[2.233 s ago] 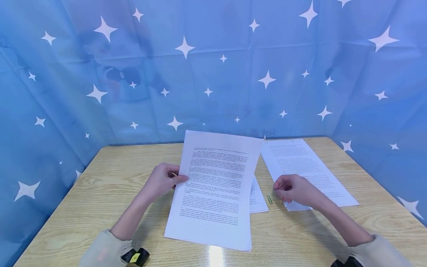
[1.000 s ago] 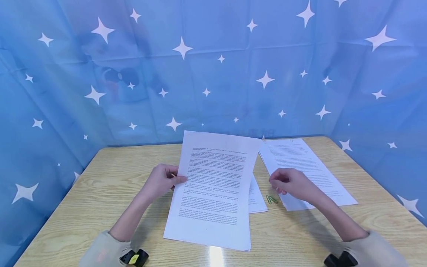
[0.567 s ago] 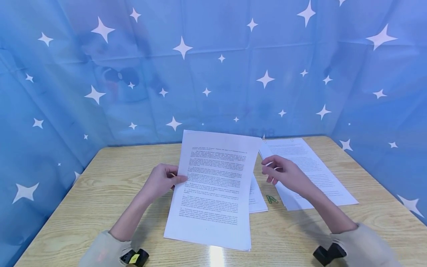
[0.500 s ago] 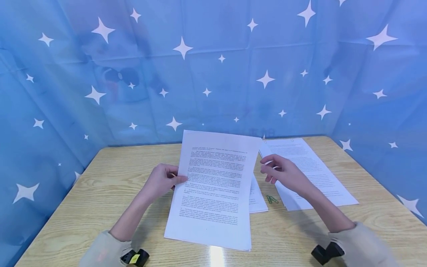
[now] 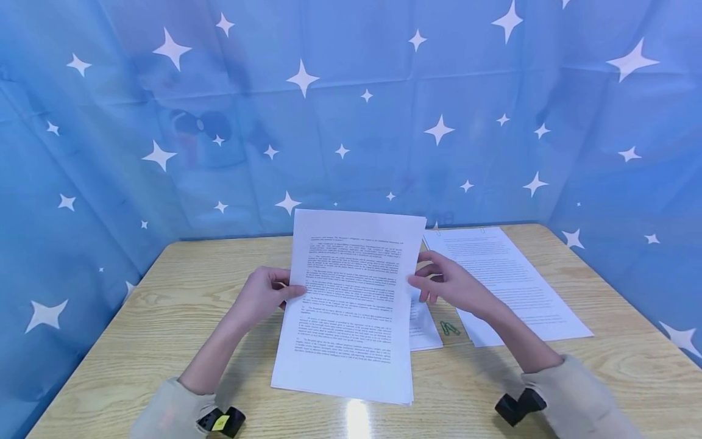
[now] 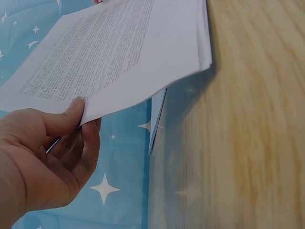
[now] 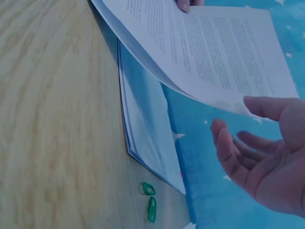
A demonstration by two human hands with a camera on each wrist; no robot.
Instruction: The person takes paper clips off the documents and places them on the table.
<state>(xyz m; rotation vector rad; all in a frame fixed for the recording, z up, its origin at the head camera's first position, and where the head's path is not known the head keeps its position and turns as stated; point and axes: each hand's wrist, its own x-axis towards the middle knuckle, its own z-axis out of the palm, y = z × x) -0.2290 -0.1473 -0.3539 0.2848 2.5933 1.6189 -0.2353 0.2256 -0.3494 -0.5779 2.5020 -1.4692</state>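
My left hand [image 5: 267, 291] pinches the left edge of several printed sheets [image 5: 345, 305], thumb on the front and fingers behind. The sheets are held up at a tilt over the table. At their right edge is my right hand [image 5: 446, 283]. In the right wrist view, the thumb of that right hand [image 7: 271, 157] overlaps the sheets' edge while its loosely bent fingers stand apart below. Two green paper clips [image 5: 450, 328] lie side by side on the table, below the right hand.
Behind the held sheets lies another paper stack [image 5: 425, 329], partly hidden. Farther right lies a printed stack [image 5: 510, 286] with clips at its top edge. The wooden table [image 5: 164, 341] ends at a blue star-patterned curtain [image 5: 351, 110].
A second green clip has come to lie beside the first, below my right hand. That hand then moved left and up to the sheets' right edge. The held sheets have turned slightly straighter.
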